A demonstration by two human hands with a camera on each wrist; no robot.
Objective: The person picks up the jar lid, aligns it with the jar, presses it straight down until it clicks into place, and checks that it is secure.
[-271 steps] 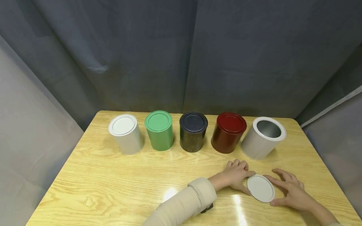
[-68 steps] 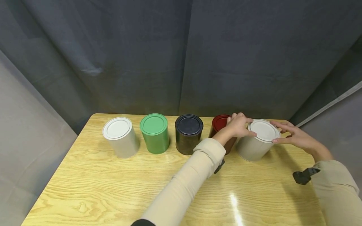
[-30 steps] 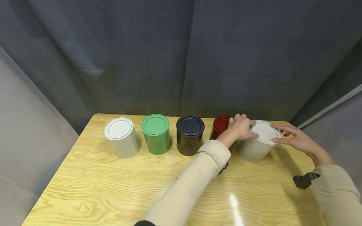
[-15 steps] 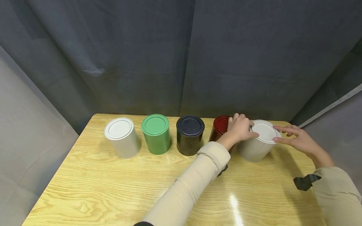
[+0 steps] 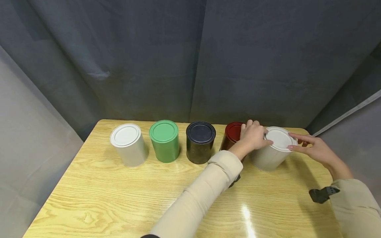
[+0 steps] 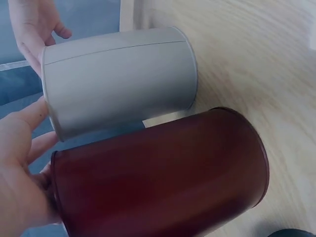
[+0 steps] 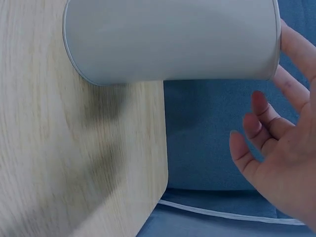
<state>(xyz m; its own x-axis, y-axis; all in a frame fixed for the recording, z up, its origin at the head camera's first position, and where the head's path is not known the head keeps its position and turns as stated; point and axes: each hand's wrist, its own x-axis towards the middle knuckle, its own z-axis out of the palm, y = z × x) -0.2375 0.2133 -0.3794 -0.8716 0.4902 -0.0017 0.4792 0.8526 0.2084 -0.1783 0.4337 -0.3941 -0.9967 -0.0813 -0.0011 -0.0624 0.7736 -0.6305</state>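
My left hand sits at the left edge of the lid on the grey can, thumb laid across the lid's near-left rim and the other fingers curled over its far-left edge, so it grips the lid there. My right hand is at the lid's right edge with fingers straight and slightly spread; the fingertips touch the rim, and from the right wrist view the remaining fingers stand apart from the can wall. The lid lies flat on top of the grey can, which stands upright at the far right of the tabletop, last in a row along the far edge. Just to its left, partly hidden behind my left hand, is the red can; the left wrist view shows the two cans side by side with a narrow gap between them. Further left stand the black can, the green can and a white can, each lidded and set apart from its neighbours. A dark curtain hangs behind the tabletop.
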